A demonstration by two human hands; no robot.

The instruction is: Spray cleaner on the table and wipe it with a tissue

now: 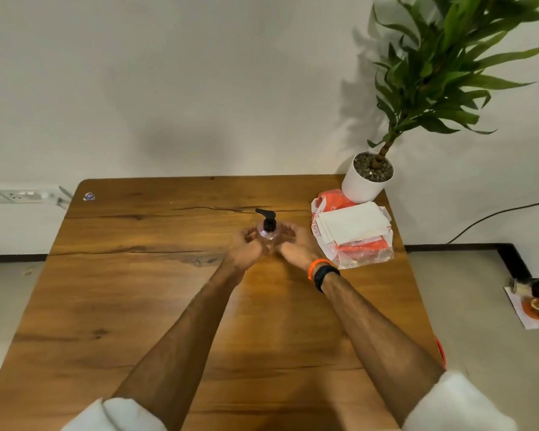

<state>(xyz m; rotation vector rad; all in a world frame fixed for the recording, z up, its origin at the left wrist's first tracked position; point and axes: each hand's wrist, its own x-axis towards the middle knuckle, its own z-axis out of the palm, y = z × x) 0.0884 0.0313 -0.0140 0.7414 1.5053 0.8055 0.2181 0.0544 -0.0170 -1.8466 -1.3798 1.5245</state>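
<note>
A small clear pink bottle of cleaner (267, 236) with a black pump top stands upright on the wooden table (137, 306), past its middle. My left hand (245, 248) wraps the bottle's left side. My right hand (294, 245) cups its right side, an orange band and a black band on the wrist. The bottle's lower body is hidden between my palms. A stack of white tissues (352, 223) lies on an orange and clear plastic pack (360, 253), just right of my right hand.
A white pot with a tall green plant (367, 177) stands at the table's far right corner, behind the tissues. A small sticker (88, 196) marks the far left corner. A wall runs behind the table, and floor lies on both sides.
</note>
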